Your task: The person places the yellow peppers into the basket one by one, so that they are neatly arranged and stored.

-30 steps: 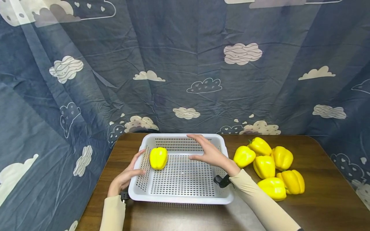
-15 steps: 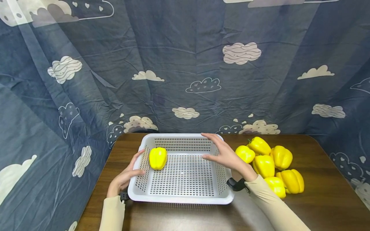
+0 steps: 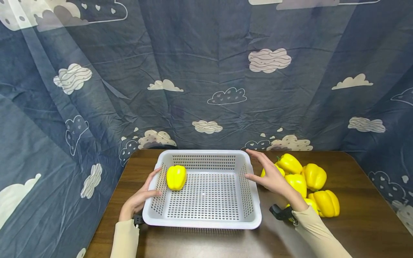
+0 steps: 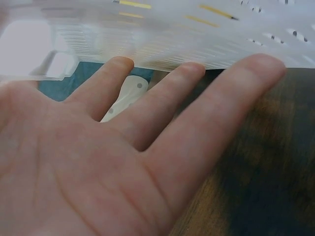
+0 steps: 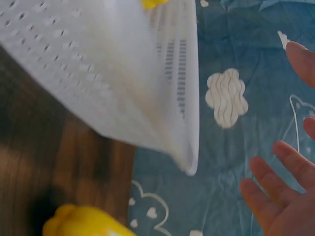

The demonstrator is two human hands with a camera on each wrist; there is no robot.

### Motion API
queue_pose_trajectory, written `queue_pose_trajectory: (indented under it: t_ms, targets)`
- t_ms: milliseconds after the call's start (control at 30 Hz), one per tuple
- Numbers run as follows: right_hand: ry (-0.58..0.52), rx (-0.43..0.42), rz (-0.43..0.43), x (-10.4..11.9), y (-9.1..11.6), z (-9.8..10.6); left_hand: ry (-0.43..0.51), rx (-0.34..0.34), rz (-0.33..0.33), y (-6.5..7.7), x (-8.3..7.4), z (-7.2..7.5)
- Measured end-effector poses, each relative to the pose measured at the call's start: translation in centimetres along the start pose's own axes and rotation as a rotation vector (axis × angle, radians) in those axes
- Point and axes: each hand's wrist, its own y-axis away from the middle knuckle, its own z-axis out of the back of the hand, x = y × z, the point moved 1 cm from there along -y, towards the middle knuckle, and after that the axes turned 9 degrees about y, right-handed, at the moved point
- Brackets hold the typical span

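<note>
A white perforated plastic basket (image 3: 201, 224) stands on the table, with one yellow bell pepper (image 3: 176, 177) lying inside near its left wall. My left hand (image 3: 138, 200) holds the basket's left side, thumb over the rim; in the left wrist view its fingers (image 4: 167, 103) lie straight against the outer wall. Above the basket's right rim and just outside it, my right hand (image 3: 271, 175) is spread with nothing in it. Several more yellow bell peppers (image 3: 314, 176) sit to the right, some partly hidden behind the right hand and wrist.
The brown wooden table (image 3: 361, 222) ends at a back edge against a dark blue cloud-print curtain (image 3: 222, 71). A black strap device (image 3: 280, 212) is worn on the right wrist, another (image 3: 138, 219) on the left.
My right hand has moved right, from over the inside of the basket to past its right rim, towards the pile of bell peppers. The left hand and the basket have stayed put.
</note>
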Motion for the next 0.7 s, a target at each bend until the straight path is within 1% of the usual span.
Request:
queue_pose_trajectory:
  t_ms: [233, 467, 700]
  targets:
    - [0.004, -0.029, -0.075, -1.9, 1.5, 0.8, 0.012, -0.004, -0.006, 0.0, 0.0, -0.1]
    - [0.054, -0.088, -0.068, -3.2, 2.7, 1.6, 0.011, 0.012, -0.014, 0.0, 0.1, -0.2]
    - [0.068, -0.089, -0.088, -4.0, 3.6, 2.1, 0.020, -0.005, -0.008, -0.1, 0.2, -0.1]
